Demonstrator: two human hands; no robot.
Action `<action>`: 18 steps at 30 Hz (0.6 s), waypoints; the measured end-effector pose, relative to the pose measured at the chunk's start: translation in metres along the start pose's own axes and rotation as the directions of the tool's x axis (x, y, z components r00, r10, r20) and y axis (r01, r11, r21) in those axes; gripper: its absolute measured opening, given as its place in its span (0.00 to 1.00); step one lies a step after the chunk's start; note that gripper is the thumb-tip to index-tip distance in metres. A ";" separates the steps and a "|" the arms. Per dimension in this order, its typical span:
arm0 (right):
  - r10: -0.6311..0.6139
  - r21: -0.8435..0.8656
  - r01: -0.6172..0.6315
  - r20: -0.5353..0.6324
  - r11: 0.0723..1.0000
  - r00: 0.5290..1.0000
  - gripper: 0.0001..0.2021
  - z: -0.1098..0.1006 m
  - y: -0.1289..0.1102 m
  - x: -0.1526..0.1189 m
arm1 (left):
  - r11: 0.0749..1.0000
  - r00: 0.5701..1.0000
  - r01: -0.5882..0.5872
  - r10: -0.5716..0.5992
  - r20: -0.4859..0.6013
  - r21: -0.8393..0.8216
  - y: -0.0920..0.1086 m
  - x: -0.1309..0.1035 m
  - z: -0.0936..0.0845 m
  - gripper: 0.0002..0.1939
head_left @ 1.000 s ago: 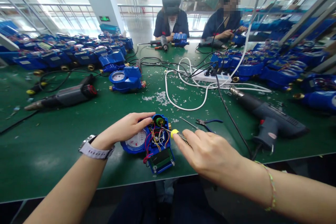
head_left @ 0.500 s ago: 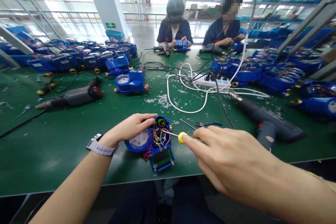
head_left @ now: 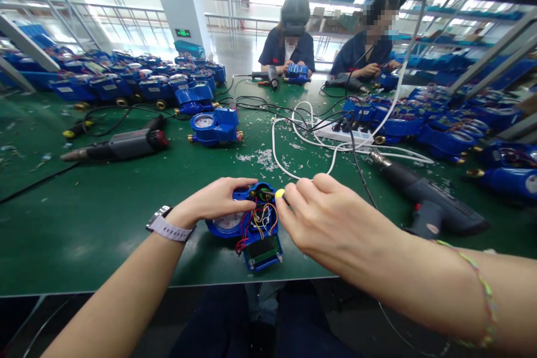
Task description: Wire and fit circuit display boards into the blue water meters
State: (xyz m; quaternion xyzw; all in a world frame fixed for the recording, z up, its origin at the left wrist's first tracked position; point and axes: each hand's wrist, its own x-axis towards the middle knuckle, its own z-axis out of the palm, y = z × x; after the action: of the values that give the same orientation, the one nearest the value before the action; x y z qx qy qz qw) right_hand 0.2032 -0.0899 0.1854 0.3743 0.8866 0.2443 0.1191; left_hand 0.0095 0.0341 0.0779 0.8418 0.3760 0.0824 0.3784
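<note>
Pointing left, right hand [head_left: 325, 218] grips a screwdriver [head_left: 279, 194].

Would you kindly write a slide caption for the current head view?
Left hand on an open blue meter, right hand holding a yellow-collared screwdriver to it.

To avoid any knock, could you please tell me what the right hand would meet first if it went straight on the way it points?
The right hand would most likely meet the open blue water meter first; its screwdriver points into the meter's compartment, though depth is unclear.
</note>
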 end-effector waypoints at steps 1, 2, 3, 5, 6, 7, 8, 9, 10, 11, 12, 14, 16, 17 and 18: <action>0.002 -0.005 -0.002 0.028 1.000 1.000 0.12 0.001 0.002 0.003 | 1.000 1.000 -0.002 0.002 0.005 -0.001 0.000 0.000 0.000 0.35; 0.017 0.007 -0.017 0.069 1.000 0.997 0.12 0.001 0.005 0.005 | 1.000 1.000 -0.003 0.003 0.013 -0.003 0.000 0.000 0.000 0.35; 0.039 0.035 -0.044 0.121 0.998 0.992 0.11 0.002 0.009 0.007 | 1.000 1.000 -0.003 0.004 0.025 -0.006 0.001 -0.001 0.000 0.35; 0.068 0.114 -0.097 0.232 0.989 0.970 0.10 0.003 0.016 0.009 | 1.000 0.999 -0.002 0.003 0.047 -0.011 0.002 -0.002 -0.001 0.35; 0.069 0.146 -0.112 0.274 0.983 0.959 0.09 0.004 0.019 0.010 | 1.000 0.999 -0.002 0.003 0.053 -0.011 0.003 -0.003 -0.001 0.36; 0.060 0.166 -0.114 0.298 0.979 0.953 0.09 0.006 0.022 0.010 | 1.000 0.999 -0.004 0.004 0.054 -0.007 0.004 -0.003 -0.001 0.36; 0.044 0.174 -0.101 0.305 0.980 0.951 0.09 0.008 0.025 0.010 | 1.000 0.998 -0.007 0.007 0.055 -0.002 0.004 -0.004 -0.001 0.36; 0.022 0.173 -0.076 0.299 0.982 0.954 0.09 0.010 0.028 0.010 | 1.000 0.998 -0.012 0.012 0.059 0.003 0.004 -0.004 -0.001 0.36; -0.007 0.170 -0.043 0.283 0.985 0.959 0.10 0.013 0.031 0.010 | 1.000 0.998 -0.017 0.016 0.065 0.009 0.004 -0.004 -0.002 0.35; -0.036 0.165 -0.008 0.262 0.986 0.964 0.11 0.016 0.034 0.009 | 1.000 0.997 -0.022 0.021 0.074 0.014 0.004 -0.004 -0.002 0.35; -0.064 0.162 0.025 0.244 0.986 0.968 0.11 0.020 0.038 0.009 | 1.000 0.996 -0.024 0.023 0.083 0.018 0.004 -0.004 -0.003 0.35; -0.113 0.160 0.078 0.221 0.984 0.969 0.11 0.026 0.046 0.009 | 0.999 0.995 -0.024 0.022 0.094 0.024 0.003 -0.002 -0.004 0.35; -0.148 0.167 0.113 0.210 0.979 0.967 0.10 0.030 0.055 0.012 | 0.999 0.994 -0.031 0.028 0.103 0.023 0.002 0.000 -0.006 0.34; -0.162 0.177 0.126 0.207 0.976 0.965 0.09 0.031 0.060 0.014 | 0.999 0.993 -0.041 0.039 0.109 0.019 0.002 0.001 -0.007 0.33; -0.173 0.187 0.135 0.203 0.973 0.964 0.09 0.031 0.065 0.017 | 0.998 0.992 -0.054 0.051 0.113 0.018 0.002 0.002 -0.007 0.33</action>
State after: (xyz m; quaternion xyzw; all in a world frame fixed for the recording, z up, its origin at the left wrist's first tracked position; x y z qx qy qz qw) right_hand 0.2435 -0.0282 0.1922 0.3376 0.9123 0.1145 0.2018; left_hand 0.0092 0.0390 0.0844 0.8586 0.3327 0.0408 0.3878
